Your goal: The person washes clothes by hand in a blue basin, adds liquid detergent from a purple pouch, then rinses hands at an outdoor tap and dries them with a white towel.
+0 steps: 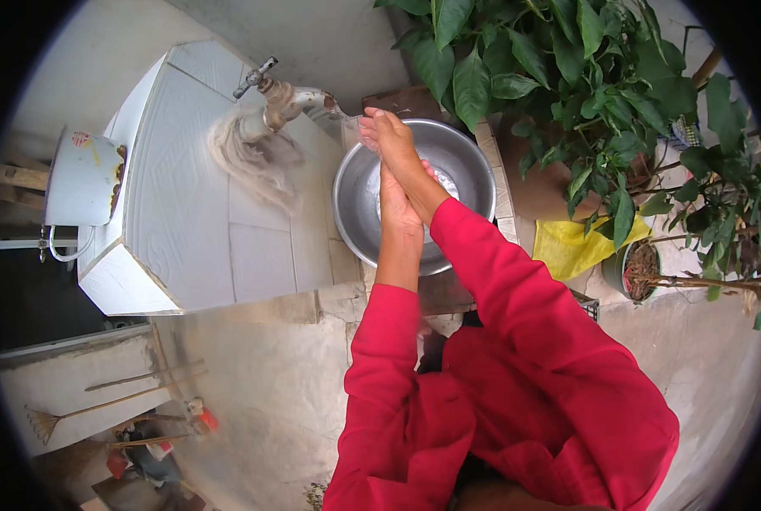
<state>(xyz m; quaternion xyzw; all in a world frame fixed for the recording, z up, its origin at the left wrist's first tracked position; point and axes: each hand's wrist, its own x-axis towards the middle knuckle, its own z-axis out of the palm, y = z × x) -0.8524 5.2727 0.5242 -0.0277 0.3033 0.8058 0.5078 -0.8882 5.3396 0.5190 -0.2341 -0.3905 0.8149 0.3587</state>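
My right hand (393, 139) crosses over my left hand (398, 199) above a round metal basin (349, 220). The heel of the right hand rests against the left, and its wet fingers stretch toward the tap (284, 105). Beneath it, the left hand is turned palm up. A few left fingertips show past the right wrist; the rest of those fingers are hidden. Water (329, 115) runs from the tap's spout beside the right fingertips. Neither hand holds an object.
A white tiled block (262, 255) stands left of the basin, with pale cloth (252, 160) wrapped around the tap's base. An enamel pot (83, 182) sits at its far edge. Leafy potted plants (585, 96) and a yellow sheet (562, 246) lie to the right. A rake (48, 421) leans lower left.
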